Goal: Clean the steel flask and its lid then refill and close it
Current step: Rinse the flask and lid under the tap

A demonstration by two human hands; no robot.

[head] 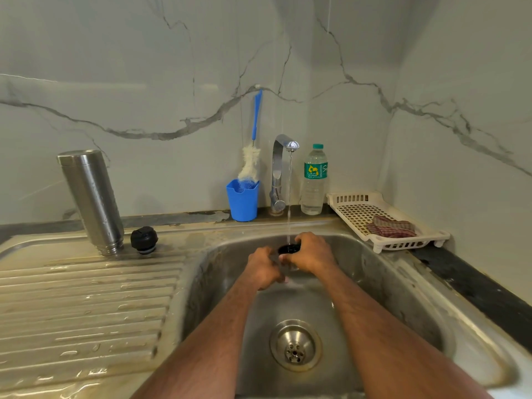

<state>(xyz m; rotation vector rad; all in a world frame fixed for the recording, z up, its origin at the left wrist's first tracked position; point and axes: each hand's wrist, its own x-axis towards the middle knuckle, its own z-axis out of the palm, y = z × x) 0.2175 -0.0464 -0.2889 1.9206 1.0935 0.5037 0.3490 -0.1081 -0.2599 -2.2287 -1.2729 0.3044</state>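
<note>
Mostly hidden between right hand [312, 251] and left hand [263, 267]: a dark round object [288, 249], only its top rim showing, identity unclear. Fingertips blurred by running water. Both forearms cut off at bottom edge. Print on bottle label [315, 170] too small to read.

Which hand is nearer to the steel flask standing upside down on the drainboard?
Left. The left hand is over the sink basin on the side toward the steel flask; the right hand is farther away, under the tap stream.
</note>
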